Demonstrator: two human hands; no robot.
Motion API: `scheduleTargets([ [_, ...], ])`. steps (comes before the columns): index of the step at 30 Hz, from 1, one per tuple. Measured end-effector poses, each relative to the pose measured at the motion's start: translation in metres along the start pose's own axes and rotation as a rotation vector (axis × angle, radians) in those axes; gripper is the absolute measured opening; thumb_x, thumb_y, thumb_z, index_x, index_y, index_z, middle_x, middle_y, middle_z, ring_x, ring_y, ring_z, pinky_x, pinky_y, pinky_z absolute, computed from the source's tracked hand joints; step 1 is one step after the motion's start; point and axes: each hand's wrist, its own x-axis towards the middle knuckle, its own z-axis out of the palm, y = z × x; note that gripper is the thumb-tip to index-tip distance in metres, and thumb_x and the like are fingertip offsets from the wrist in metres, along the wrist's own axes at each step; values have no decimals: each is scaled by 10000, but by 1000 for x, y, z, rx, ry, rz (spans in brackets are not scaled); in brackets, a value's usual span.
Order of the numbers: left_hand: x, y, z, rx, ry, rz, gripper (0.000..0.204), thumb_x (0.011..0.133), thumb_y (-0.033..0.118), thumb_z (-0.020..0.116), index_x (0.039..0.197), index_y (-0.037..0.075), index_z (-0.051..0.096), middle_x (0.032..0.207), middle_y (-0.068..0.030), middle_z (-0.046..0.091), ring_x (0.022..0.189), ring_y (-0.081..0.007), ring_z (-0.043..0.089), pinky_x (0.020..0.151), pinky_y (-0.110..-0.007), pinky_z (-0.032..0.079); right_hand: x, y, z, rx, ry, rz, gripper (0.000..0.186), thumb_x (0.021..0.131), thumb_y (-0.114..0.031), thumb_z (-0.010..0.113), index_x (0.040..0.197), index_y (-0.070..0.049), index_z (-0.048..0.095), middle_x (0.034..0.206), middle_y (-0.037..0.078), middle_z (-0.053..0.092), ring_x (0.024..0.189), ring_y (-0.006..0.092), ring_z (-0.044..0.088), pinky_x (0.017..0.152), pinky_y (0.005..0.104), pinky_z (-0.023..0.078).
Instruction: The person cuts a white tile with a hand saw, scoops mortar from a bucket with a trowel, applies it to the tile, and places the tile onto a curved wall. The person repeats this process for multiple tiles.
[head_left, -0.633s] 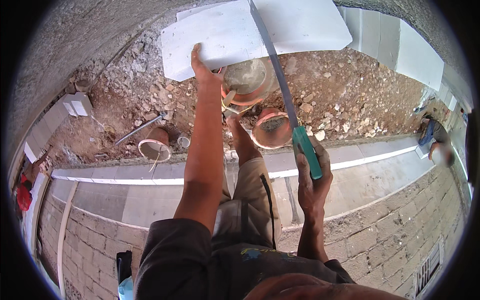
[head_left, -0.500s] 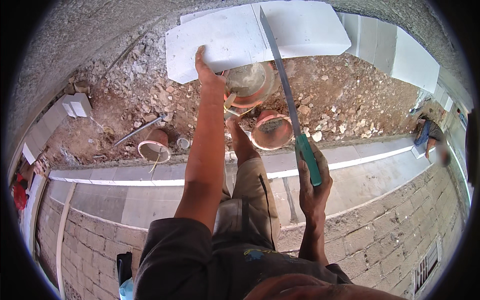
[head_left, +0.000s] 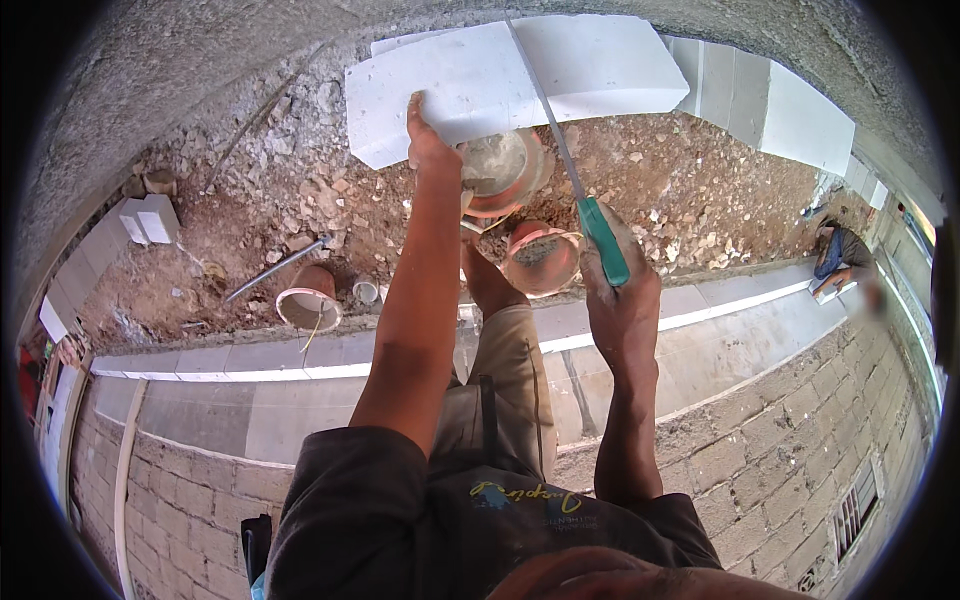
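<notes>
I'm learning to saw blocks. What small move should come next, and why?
Probably draw the saw gently back: it reaches the far edge of the white block, the right hand grips its green handle, and the left hand holds the block.

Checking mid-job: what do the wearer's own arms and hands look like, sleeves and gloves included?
The left hand and right hand are both ungloved, with no watch or band visible at either wrist. The forearms are bare, with no cables or markings in sight. Short, dark charcoal sleeves cover the upper arms, part of a matching shirt.
</notes>
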Motion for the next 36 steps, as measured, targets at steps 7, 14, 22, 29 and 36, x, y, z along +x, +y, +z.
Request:
scheduleTargets([
  [7, -5, -3, 0, 31, -51, 117, 660, 923, 504, 653, 1470, 159, 521, 1426, -63, 574, 1308, -309, 549, 1086, -541, 444, 10, -34, -8, 156, 78, 15, 438, 955, -128, 665, 1376, -17, 614, 1119, 256, 726, 1013, 374, 744, 854, 410, 570],
  [14, -2, 7, 13, 22, 33, 58, 649, 926, 482, 662, 1454, 129, 527, 1407, -89, 587, 1261, -323, 580, 1065, -554, 471, 33, -19, 0, 124, 19, -56, 433, 995, -146, 650, 1398, 3, 598, 1180, 250, 718, 1084, 340, 733, 913, 381, 553],
  [22, 24, -4, 1, -133, -23, 66, 655, 919, 440, 679, 1429, 63, 520, 1356, -126, 622, 1196, -332, 635, 1000, -544, 536, 32, -3, 1, 117, 1, 22, 447, 977, -130, 636, 1401, 6, 600, 1179, 281, 703, 1116, 347, 719, 914, 374, 551],
  [29, 36, 10, 10, -183, 20, 5, 697, 842, 321, 832, 1351, -62, 548, 1273, -150, 683, 1044, -316, 723, 872, -503, 637, 5, 11, -14, 248, 34, 53, 426, 973, -191, 654, 1350, 6, 634, 1176, 248, 717, 1050, 337, 729, 911, 374, 541],
  [36, 40, 23, 21, 294, 212, 65, 645, 909, 551, 686, 1291, 31, 651, 1252, -103, 701, 1109, -265, 690, 947, -411, 565, 28, 16, 2, 257, -2, 6, 416, 995, -137, 624, 1391, -8, 615, 1185, 226, 724, 1063, 290, 721, 923, 386, 537],
])
